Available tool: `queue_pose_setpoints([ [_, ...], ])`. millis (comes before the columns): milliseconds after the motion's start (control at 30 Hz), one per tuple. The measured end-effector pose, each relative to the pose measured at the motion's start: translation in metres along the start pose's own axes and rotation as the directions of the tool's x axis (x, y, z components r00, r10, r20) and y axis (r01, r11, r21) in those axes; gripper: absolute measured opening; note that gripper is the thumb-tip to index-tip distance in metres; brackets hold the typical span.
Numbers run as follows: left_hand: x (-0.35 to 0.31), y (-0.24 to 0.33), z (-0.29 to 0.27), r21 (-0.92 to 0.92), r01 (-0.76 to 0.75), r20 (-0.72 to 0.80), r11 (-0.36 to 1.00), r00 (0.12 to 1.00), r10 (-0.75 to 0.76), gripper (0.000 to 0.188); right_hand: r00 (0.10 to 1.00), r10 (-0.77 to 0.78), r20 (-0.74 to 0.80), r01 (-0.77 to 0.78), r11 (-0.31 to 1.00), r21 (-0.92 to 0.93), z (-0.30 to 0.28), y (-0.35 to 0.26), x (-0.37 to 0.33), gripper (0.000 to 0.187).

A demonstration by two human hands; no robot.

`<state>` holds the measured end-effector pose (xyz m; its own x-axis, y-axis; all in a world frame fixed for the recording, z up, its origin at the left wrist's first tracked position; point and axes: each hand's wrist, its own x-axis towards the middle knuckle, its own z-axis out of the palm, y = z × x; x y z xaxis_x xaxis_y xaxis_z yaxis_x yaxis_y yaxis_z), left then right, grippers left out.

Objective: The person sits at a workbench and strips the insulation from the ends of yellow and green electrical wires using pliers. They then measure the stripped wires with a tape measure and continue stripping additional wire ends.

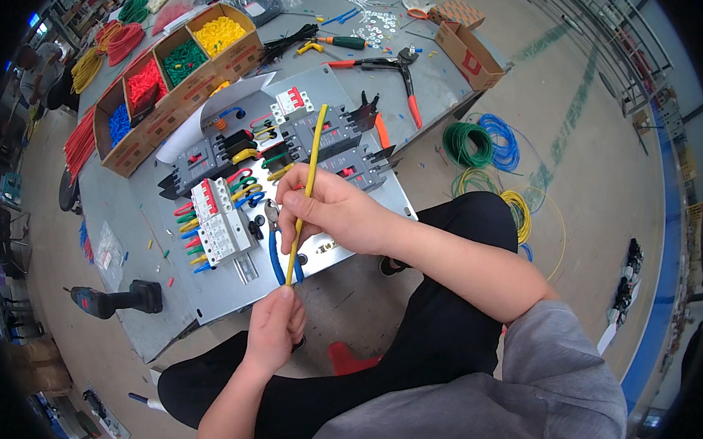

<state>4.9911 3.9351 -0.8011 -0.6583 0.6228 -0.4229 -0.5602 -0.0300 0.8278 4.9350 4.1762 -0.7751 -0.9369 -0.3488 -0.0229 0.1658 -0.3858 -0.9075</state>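
yellow wire (317,138) in 2 hands (340,211), blue-handled pliers (274,251) and metal panel (394,202) below

The wire (315,148) — its lower end is hidden in the left hand (274,327); the view's lower edge cuts the left forearm (233,408).

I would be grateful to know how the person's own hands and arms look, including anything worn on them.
The left hand and right hand wear no gloves, and no watch or bracelet shows. The right forearm is uncovered up to a loose, short grey sleeve. The left forearm is uncovered too, with no sleeve in view.
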Motion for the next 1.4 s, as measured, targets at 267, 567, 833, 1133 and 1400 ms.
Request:
queue_pose_setpoints([
  [267, -0.008, 0.012, -0.001, -0.164, 0.124, 0.097, 0.979, 0.989, -0.109, 0.049, 0.991, -0.12, 0.053, 0.116, 0.991, 0.074, -0.001, -0.018, -0.007, 0.022],
  [567, -0.01, 0.006, 0.01, -0.136, 0.039, 0.019, 0.99, 0.999, -0.037, 0.049, 0.988, -0.152, -0.031, 0.151, 0.988, -0.038, 0.004, -0.018, -0.004, 0.032],
  [833, -0.013, 0.002, 0.006, -0.115, 0.031, 0.043, 0.993, 0.999, -0.026, 0.047, 1.0, -0.019, -0.023, 0.021, 0.998, 0.061, -0.006, -0.01, -0.003, 0.072],
  [1133, -0.014, 0.008, -0.007, 0.259, -0.045, 0.048, 0.965, 0.998, 0.034, 0.045, 0.998, 0.04, -0.049, -0.034, 0.993, 0.113, -0.004, -0.019, -0.008, 0.07],
  [1400, -0.001, 0.011, -0.012, -0.172, 0.136, 0.305, 0.976, 0.949, -0.079, 0.043, 0.991, -0.024, -0.134, 0.047, 0.985, 0.169, -0.033, -0.024, 0.004, 0.063],
])
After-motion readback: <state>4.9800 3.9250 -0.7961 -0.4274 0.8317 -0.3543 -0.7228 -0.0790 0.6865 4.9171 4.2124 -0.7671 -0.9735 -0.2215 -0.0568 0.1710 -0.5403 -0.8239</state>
